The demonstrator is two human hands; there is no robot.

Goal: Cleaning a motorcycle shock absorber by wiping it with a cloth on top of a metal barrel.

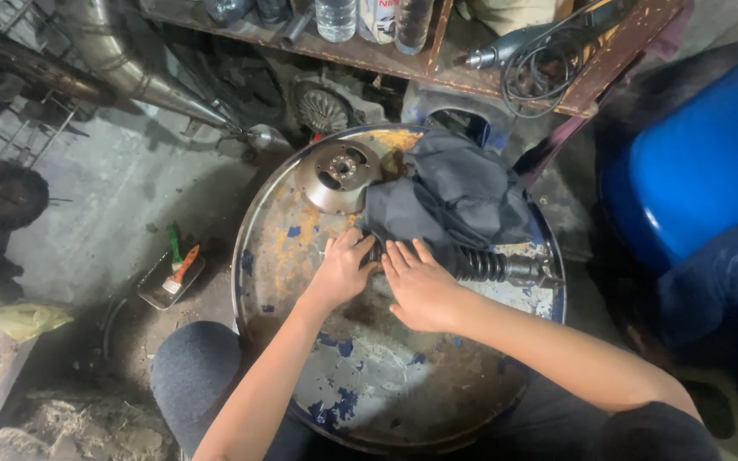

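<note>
On a rusty round drum top with flaking blue paint lies a dark shaft with a ribbed black rubber boot and a metal end, partly under a dark grey cloth. My left hand grips the shaft's left end at the cloth's edge, fingers curled around it. Pressed flat on the shaft just right of that is my right hand, touching the cloth. A round metal disc with holes rests at the drum's far side, beside the cloth.
A blue barrel stands at right. A workbench behind holds bottles and a power tool with a coiled cable. A small tray with brushes sits on the floor at left; metal pipes lie at upper left.
</note>
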